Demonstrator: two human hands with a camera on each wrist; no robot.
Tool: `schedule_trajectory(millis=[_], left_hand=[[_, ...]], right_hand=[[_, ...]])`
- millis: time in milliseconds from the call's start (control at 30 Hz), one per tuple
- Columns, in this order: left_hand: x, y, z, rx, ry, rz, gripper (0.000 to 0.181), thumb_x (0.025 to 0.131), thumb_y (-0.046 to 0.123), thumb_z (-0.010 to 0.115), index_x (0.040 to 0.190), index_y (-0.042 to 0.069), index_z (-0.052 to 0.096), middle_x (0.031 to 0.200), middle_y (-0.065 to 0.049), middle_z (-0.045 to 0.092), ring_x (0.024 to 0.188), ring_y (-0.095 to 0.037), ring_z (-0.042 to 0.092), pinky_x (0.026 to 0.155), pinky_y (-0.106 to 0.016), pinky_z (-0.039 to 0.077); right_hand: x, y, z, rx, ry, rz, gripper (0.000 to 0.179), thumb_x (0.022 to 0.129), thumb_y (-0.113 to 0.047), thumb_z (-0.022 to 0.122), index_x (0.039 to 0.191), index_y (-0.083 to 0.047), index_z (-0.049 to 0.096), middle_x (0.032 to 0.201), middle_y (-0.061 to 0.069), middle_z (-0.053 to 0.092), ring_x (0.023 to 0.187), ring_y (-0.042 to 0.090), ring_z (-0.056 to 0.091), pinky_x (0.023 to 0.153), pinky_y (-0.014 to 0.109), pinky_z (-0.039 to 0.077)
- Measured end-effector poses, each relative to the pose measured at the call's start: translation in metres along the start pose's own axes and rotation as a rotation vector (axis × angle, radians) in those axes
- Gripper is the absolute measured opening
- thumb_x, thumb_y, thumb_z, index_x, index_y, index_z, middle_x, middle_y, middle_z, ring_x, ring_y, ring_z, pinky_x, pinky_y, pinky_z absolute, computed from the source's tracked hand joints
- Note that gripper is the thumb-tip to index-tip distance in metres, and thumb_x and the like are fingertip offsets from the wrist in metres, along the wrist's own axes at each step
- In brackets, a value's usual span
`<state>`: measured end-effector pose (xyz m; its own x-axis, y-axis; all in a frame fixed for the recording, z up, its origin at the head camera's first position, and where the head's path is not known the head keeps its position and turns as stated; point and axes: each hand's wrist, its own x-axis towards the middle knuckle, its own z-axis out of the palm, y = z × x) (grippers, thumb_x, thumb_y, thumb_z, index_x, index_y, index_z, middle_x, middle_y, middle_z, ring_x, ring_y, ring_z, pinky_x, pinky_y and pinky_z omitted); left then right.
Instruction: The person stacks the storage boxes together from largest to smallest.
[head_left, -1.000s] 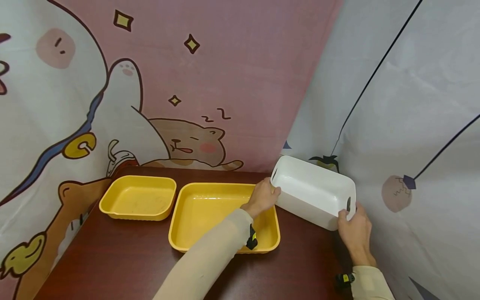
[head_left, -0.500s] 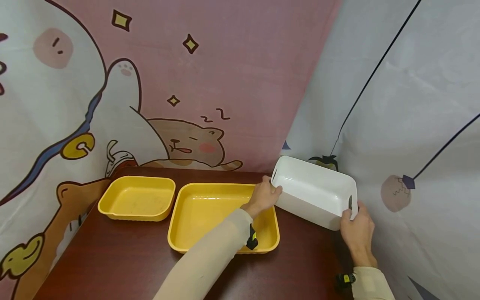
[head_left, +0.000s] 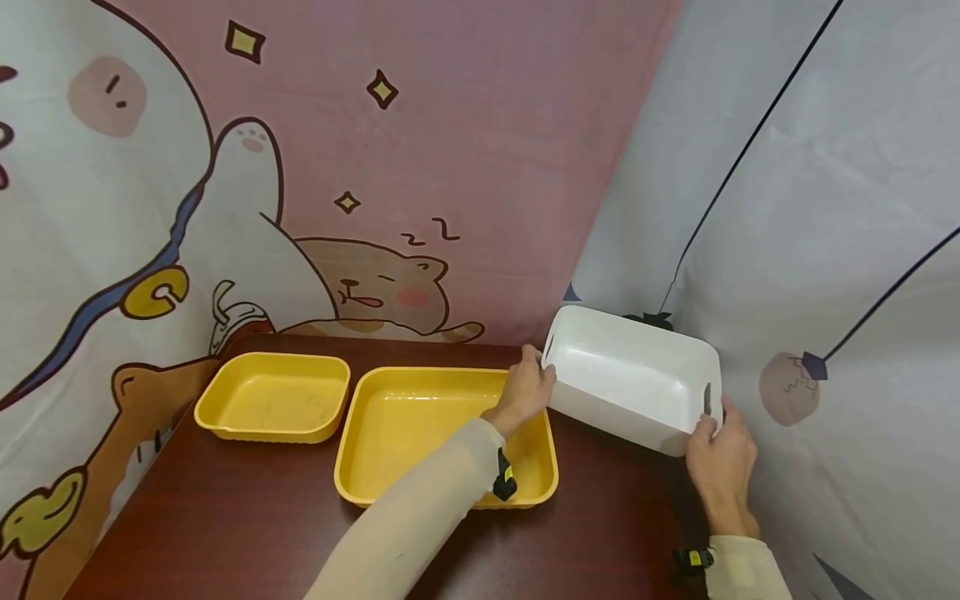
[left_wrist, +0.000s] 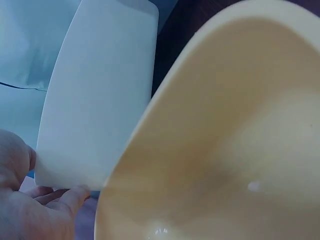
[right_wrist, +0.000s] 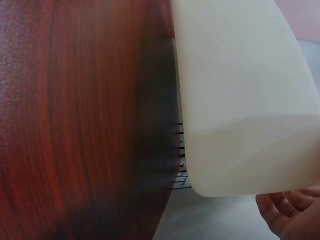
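A white storage bin (head_left: pixel 630 375) with handle slots in its short ends is held between both hands at the right of the head view, tilted so its inside faces the camera. My left hand (head_left: pixel 521 390) grips its left end. In the left wrist view the thumb and fingers of the left hand (left_wrist: pixel 37 212) pinch that end of the bin (left_wrist: pixel 100 95). My right hand (head_left: pixel 722 467) holds the right end, thumb over the rim by the slot. The right wrist view shows the bin's long side (right_wrist: pixel 245 85), with the right hand (right_wrist: pixel 297 212) partly visible at the end.
A large yellow tray (head_left: pixel 405 442) stands on the dark wood table (head_left: pixel 247 517), under my left forearm. To its left is a smaller yellow tray (head_left: pixel 277 400). A printed cloth (head_left: pixel 487 167) hangs behind, and a pale cloth (head_left: pixel 847 250) borders the table's right side.
Both hands keep hold of the bin. It has risen slightly and shifted a little to the right, its right end moving with my right hand. The yellow trays stay put.
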<state>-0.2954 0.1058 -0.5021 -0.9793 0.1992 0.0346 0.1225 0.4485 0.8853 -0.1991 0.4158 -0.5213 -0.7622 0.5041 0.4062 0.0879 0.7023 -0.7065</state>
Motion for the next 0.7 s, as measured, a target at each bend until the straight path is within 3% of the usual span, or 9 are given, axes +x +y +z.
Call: schedule_trajectory(millis=[200,300,467,567,700], left_hand=[[-0.003,0.006,-0.005,-0.028,0.037,0.028,0.035,0.122,0.021,0.055,0.151,0.002,0.051,0.095,-0.009,0.064,0.075,-0.018,0.06,0.069,-0.023,0.052],[-0.004,0.009,-0.007,-0.032,0.045,0.031,0.035,0.121,0.02,0.056,0.151,0.003,0.05,0.099,-0.012,0.067,0.076,-0.018,0.06,0.069,-0.023,0.054],[-0.006,0.014,-0.009,-0.045,0.062,0.03,0.042,0.12,0.016,0.058,0.159,0.004,0.05,0.132,-0.021,0.077,0.094,-0.025,0.073,0.092,-0.035,0.071],[-0.006,0.017,-0.01,-0.041,0.077,0.035,0.047,0.119,0.014,0.06,0.163,0.004,0.05,0.151,-0.021,0.074,0.11,-0.03,0.077,0.109,-0.046,0.07],[-0.006,0.019,-0.011,-0.039,0.089,0.032,0.05,0.118,0.015,0.063,0.166,0.007,0.052,0.157,-0.018,0.072,0.119,-0.032,0.077,0.114,-0.049,0.067]], right_hand=[[0.001,-0.008,-0.004,0.019,0.028,-0.01,0.057,0.115,-0.012,0.043,0.167,0.008,0.054,0.151,0.042,0.068,0.151,0.066,0.056,0.126,0.078,0.042],[0.002,-0.011,-0.006,0.032,0.044,-0.018,0.057,0.115,-0.011,0.043,0.167,0.007,0.056,0.147,0.041,0.071,0.15,0.065,0.058,0.126,0.078,0.043],[0.004,-0.018,-0.009,0.051,0.072,-0.029,0.054,0.115,-0.011,0.046,0.165,0.005,0.059,0.146,0.039,0.073,0.149,0.064,0.06,0.126,0.077,0.043],[0.005,-0.022,-0.011,0.053,0.084,-0.034,0.054,0.116,-0.012,0.046,0.165,0.004,0.06,0.147,0.039,0.073,0.15,0.063,0.06,0.127,0.076,0.043],[0.006,-0.026,-0.013,0.05,0.088,-0.029,0.055,0.116,-0.012,0.045,0.167,0.002,0.059,0.143,0.038,0.075,0.147,0.062,0.063,0.126,0.075,0.045]])
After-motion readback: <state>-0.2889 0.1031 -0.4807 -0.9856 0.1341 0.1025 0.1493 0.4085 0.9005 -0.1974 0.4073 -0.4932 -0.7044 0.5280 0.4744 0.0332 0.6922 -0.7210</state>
